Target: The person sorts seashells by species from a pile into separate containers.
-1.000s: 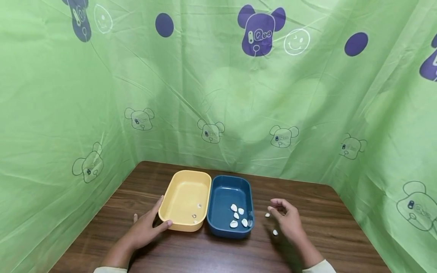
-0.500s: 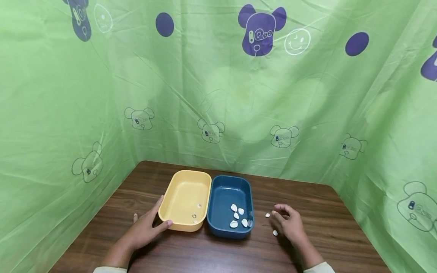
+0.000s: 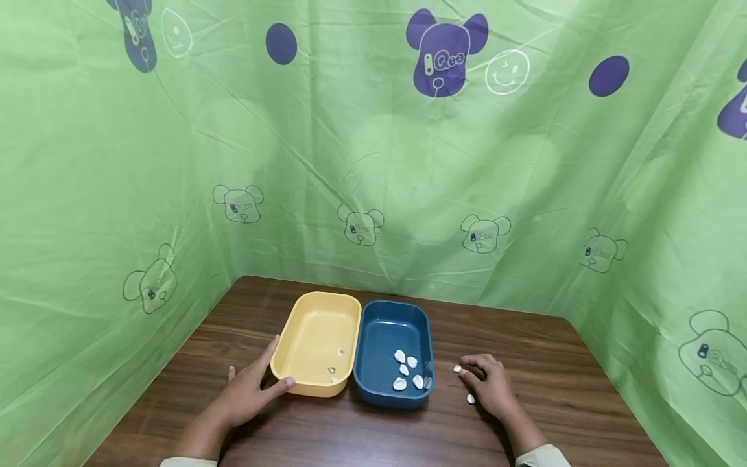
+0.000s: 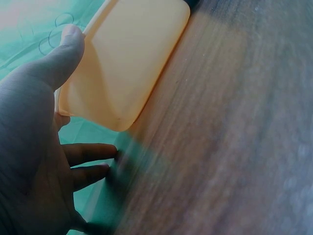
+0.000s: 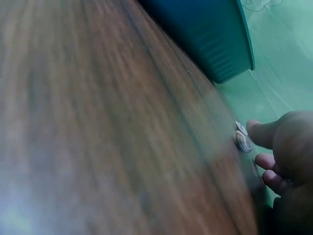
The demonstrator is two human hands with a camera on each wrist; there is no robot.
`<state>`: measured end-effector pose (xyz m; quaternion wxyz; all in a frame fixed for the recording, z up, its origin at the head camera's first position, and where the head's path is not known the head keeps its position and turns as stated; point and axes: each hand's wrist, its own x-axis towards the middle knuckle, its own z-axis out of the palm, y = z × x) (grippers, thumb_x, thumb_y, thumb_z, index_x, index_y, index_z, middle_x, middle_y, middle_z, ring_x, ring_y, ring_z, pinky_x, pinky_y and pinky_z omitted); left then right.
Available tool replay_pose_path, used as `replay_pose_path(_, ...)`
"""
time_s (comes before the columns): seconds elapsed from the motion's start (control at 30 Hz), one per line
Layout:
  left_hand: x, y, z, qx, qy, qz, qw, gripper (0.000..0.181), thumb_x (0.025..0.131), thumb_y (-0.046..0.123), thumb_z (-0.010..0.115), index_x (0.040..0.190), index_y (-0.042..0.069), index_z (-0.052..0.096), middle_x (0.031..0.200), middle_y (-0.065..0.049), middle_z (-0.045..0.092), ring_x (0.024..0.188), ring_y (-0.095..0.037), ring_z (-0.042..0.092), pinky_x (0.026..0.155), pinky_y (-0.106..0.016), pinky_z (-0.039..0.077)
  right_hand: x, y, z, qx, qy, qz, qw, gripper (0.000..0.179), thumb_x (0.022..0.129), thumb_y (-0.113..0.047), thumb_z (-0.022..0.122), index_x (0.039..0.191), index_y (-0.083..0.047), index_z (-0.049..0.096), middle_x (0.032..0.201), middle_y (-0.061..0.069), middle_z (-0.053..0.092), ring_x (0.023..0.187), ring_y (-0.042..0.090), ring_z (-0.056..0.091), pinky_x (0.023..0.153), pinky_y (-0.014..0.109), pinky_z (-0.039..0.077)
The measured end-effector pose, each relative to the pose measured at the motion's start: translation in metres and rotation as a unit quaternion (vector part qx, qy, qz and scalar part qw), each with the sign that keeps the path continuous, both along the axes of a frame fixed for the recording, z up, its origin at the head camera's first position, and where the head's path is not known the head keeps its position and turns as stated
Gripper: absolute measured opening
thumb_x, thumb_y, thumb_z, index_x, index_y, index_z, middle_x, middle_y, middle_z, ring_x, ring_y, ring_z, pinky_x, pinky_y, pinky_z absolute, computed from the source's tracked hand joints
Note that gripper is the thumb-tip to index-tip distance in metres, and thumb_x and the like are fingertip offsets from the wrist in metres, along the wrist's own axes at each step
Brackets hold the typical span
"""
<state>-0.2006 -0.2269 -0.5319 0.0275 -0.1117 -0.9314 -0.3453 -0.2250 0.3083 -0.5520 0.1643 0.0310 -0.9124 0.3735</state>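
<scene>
In the head view my left hand point(image 3: 248, 392) holds the near left corner of a yellow tray point(image 3: 312, 389), thumb on the front rim and a finger along the left side. Its other fingers stand apart from the tray in the left wrist view. To the right, my right hand point(image 3: 493, 386) is low over the table, fingers bent, thumb and forefinger close to a small white seashell point(image 3: 457, 368). I cannot tell whether they touch it. A second seashell point(image 3: 471, 399) lies below the thumb. The right wrist view shows a ridged, brownish seashell point(image 5: 243, 142) by the thumb tip.
A blue tray point(image 3: 391, 399) stands against the yellow one, with several white shells point(image 3: 399, 383) inside. A few small shells point(image 3: 332, 370) lie in the yellow tray. The brown wooden table point(image 3: 525, 337) meets a green printed curtain point(image 3: 373, 162) behind and on both sides.
My right hand drew back slightly to the right, then came down and left again, its fingertips close to the nearer shell. My left hand and both trays stay put.
</scene>
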Motion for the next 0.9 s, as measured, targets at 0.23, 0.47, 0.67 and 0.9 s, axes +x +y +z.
replay_pose_path(0.23, 0.0010, 0.0011, -0.0009, 0.002, 0.006, -0.005, 1.0000, 0.103, 0.102, 0.060, 0.069, 0.178, 0.023, 0.011, 0.175, -0.024, 0.034, 0.154, -0.061, 0.040, 0.109, -0.100, -0.001, -0.0010, -0.0011, 0.0053, 0.038, -0.071, -0.010, 0.9967, 0.025, 0.100, -0.019, 0.080, 0.125, -0.019, 0.082, 0.131, 0.010, 0.069, 0.131, 0.038, 0.056, 0.093, 0.055, 0.034)
replay_pose_path(0.47, 0.0027, 0.0006, -0.0005, 0.002, 0.006, -0.005, 1.0000, 0.102, 0.102, 0.058, 0.070, 0.178, 0.022, 0.012, 0.174, -0.024, 0.035, 0.153, -0.061, 0.041, 0.109, -0.100, 0.000, -0.0022, -0.0023, 0.0036, 0.036, -0.070, -0.002, 0.9969, 0.024, 0.100, -0.013, 0.078, 0.122, -0.020, 0.083, 0.130, 0.011, 0.068, 0.130, 0.038, 0.054, 0.092, 0.053, 0.030)
replay_pose_path(0.67, 0.0030, 0.0004, 0.0012, 0.003, 0.008, -0.005, 1.0000, 0.102, 0.102, 0.058, 0.070, 0.178, 0.021, 0.012, 0.175, -0.024, 0.034, 0.153, -0.062, 0.041, 0.109, -0.100, 0.000, -0.0031, -0.0038, 0.0023, 0.043, -0.054, -0.003, 0.9976, 0.024, 0.099, -0.012, 0.079, 0.120, -0.020, 0.085, 0.128, 0.011, 0.069, 0.126, 0.037, 0.054, 0.090, 0.052, 0.030)
replay_pose_path(0.9, 0.0027, 0.0008, 0.0006, 0.004, 0.011, -0.006, 0.9999, 0.102, 0.102, 0.057, 0.070, 0.178, 0.021, 0.012, 0.175, -0.024, 0.035, 0.154, -0.061, 0.041, 0.108, -0.100, 0.001, -0.0038, -0.0033, 0.0031, 0.039, -0.054, -0.003, 0.9978, 0.020, 0.098, -0.011, 0.079, 0.113, -0.021, 0.087, 0.126, 0.008, 0.068, 0.123, 0.033, 0.054, 0.089, 0.052, 0.030)
